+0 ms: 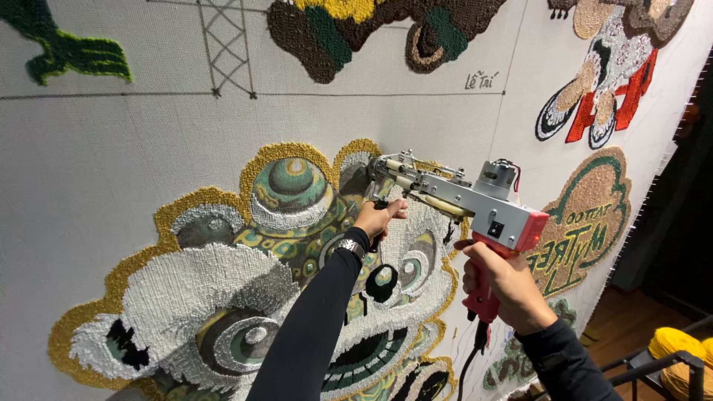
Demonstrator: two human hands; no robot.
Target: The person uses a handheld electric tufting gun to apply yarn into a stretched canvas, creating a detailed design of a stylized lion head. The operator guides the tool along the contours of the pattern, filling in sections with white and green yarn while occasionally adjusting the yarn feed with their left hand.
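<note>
While the fingers of the right hand (505,286) are clenched round the red rear grip of the tufting gun (453,197), the fingers of the left hand (377,217) are closed on the short dark front handle just behind the nose. The gun is thus held at both ends, tilted slightly upward toward the left, with its nose pressed against the stretched cloth (111,148) at the upper edge of the lion-head design (282,282). A metal frame, a small motor on top and a red housing are shown; the tool is therefore judged rigid and moderately heavy, its weight set toward the rear. The moving parts near the nose are exposed and are best avoided; the two handles are the proper places of hold. A dark cord (469,364) hangs from the base of the grip and may drag. The cloth is judged taut yet yielding, the tufted pile soft. Balls of yellow yarn (672,345) are seen at lower right, well apart from the hands.
</note>
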